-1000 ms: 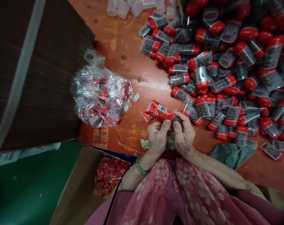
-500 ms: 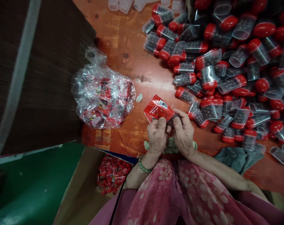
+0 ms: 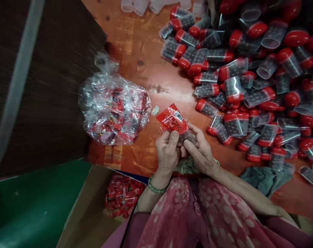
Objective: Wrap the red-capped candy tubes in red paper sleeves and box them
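Red wrapper point(image 3: 172, 120) up off the table, right in the middle, tilted, its near edge meeting a small clear tube point(image 3: 189, 137) of dark beads. Left hand point(image 3: 167, 153) is closed on it, thumb pressed to the wrapper's lower edge. Right hand point(image 3: 201, 155) is wrapped round the tube from the other side, fingers curled, forefinger laid along it. The two hands touch, knuckles nearly together, just above the near edge of the table point(image 3: 143, 41). A green bead bracelet point(image 3: 155, 187) sits on the left wrist.

Out beyond the left hand lies a crumpled clear bag point(image 3: 113, 113), stuffed with more red wrappers. Further left, a dark board point(image 3: 48, 86) covers that side. Beyond and to the right of the right hand: a big heap of red-capped tubes point(image 3: 249, 79), most showing dark beads, lying every which way. Empty clear cups point(image 3: 141, 5) lie at the far edge. Just right of the right forearm, a grey-green cloth point(image 3: 265, 179) lies bunched on the table. Below the left wrist, an open cardboard box point(image 3: 89, 213) holds red wrapped pieces. A pink flowered garment point(image 3: 198, 213) fills the near foreground.
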`<state>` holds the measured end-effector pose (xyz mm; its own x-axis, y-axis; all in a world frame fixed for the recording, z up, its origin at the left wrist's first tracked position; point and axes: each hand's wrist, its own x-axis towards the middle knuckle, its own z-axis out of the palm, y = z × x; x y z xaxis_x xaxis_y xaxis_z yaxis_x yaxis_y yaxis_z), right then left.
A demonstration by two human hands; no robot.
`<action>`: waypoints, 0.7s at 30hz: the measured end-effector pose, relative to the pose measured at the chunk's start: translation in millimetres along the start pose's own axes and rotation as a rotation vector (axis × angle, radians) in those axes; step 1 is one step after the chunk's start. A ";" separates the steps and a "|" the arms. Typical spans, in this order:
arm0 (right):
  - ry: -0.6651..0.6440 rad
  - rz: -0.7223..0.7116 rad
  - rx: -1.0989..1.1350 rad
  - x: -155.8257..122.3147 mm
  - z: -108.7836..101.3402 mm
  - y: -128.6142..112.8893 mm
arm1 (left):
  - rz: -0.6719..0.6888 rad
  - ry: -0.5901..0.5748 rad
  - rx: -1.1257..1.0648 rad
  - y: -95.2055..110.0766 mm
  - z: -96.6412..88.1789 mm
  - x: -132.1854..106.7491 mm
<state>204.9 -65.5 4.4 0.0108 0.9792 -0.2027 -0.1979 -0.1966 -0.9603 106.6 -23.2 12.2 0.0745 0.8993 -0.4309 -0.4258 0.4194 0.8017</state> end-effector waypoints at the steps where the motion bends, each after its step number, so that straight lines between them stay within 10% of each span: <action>1: 0.017 -0.002 -0.028 -0.1 -0.6 0.9 | -0.006 0.007 0.008 -2.6 0.2 -1.7; 21: -0.172 0.051 0.017 -0.2 -17.3 -2.2 | -0.033 -0.220 0.071 1.6 -4.2 -2.7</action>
<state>222.3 -66.1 3.2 -0.1675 0.9625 -0.2134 -0.2104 -0.2464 -0.9460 102.0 -25.5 12.9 0.2861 0.8868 -0.3630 -0.3559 0.4501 0.8190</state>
